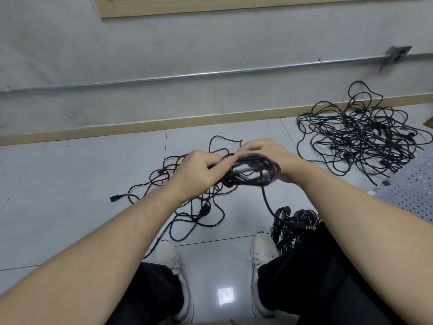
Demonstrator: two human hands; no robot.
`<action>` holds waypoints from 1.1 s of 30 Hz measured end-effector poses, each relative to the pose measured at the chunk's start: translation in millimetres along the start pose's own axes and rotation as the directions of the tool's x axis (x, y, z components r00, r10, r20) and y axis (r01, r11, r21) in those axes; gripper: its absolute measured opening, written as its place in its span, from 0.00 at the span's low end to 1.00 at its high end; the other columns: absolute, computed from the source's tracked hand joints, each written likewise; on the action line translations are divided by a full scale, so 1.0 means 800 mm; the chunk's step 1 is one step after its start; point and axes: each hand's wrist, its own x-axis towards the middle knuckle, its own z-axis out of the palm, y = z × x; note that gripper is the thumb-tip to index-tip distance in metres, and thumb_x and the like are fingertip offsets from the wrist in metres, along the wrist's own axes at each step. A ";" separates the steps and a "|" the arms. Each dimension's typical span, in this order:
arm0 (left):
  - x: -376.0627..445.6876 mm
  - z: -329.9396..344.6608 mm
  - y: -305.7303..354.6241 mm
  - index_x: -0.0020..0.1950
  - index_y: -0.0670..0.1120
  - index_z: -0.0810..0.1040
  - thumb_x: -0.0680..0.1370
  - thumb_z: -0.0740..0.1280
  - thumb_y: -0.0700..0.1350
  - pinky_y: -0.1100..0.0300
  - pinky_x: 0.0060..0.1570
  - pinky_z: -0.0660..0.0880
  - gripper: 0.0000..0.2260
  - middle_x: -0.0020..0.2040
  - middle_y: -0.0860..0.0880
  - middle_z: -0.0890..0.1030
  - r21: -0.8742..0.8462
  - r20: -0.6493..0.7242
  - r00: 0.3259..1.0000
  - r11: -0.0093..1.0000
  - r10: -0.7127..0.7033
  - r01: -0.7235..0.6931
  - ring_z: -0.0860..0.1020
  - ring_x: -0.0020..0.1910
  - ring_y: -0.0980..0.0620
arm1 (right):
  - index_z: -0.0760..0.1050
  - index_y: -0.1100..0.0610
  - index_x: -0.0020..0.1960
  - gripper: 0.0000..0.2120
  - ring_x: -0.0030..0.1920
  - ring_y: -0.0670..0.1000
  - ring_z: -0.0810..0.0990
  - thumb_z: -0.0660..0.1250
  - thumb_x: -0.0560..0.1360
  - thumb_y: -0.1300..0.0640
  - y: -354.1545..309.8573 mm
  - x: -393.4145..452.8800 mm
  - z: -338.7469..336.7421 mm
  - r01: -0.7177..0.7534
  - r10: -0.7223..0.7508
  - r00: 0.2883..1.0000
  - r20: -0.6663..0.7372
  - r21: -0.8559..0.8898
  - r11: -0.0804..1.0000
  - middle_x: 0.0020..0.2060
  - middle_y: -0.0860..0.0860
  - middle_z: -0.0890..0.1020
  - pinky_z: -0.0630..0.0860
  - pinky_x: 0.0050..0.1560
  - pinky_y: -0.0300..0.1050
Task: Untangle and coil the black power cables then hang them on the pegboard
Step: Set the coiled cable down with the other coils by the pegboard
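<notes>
My left hand (199,171) is curled around the near side of a black cable coil (251,170), fingers pinching the bundled loops. My right hand (262,148) sits just beyond it, fingers bent over the top of the same bundle, so both hands are clamped on the one coil, held in the air above the floor in front of my knees.

I judge this to be the coiling step, nearly finished for this cable: most of its length is already gathered into loops, and only a short tail drops from the underside of the coil, ending in a plug (308,227) that hangs near my right knee. The next move calls for drawing that tail up and wrapping or tucking it so the loops stay together, while my left hand keeps its pinch and the bundle does not spring apart.

Directly below my hands lies a loose cable (187,207) sprawled on the floor tiles (70,184), its connector end out to the left. By my right shoe rests a heap of coiled cables (294,221). Farther right, against the wall, sits a large tangled pile (360,134), well apart from my hands. A perforated white panel (412,191) shows at the right edge, possibly the pegboard; I cannot tell.
</notes>
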 end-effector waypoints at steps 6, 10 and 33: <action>0.014 -0.009 -0.012 0.34 0.60 0.76 0.83 0.61 0.60 0.57 0.33 0.63 0.17 0.25 0.56 0.71 -0.087 -0.262 0.947 0.982 -0.184 0.167 0.66 0.25 0.56 | 0.82 0.53 0.50 0.12 0.31 0.47 0.65 0.63 0.83 0.48 0.023 0.007 0.019 -0.164 0.168 0.985 0.050 -0.067 0.984 0.29 0.48 0.68 0.65 0.33 0.39; 0.021 -0.025 -0.035 0.49 0.62 0.71 0.81 0.58 0.62 0.53 0.37 0.68 0.07 0.32 0.51 0.76 -0.047 -0.406 0.857 0.944 -0.316 0.326 0.71 0.30 0.50 | 0.78 0.53 0.59 0.13 0.32 0.47 0.72 0.58 0.85 0.48 0.021 0.001 0.043 -0.049 0.090 0.990 0.110 -0.329 0.943 0.32 0.45 0.72 0.70 0.35 0.37; 0.001 -0.036 -0.020 0.46 0.49 0.85 0.71 0.40 0.79 0.51 0.46 0.76 0.44 0.35 0.48 0.79 0.487 0.159 0.970 0.869 -0.186 0.086 0.77 0.40 0.47 | 0.70 0.47 0.42 0.28 0.34 0.48 0.67 0.70 0.61 0.24 -0.007 0.004 0.017 0.147 -0.250 0.964 -0.086 -0.609 0.779 0.31 0.44 0.73 0.67 0.39 0.47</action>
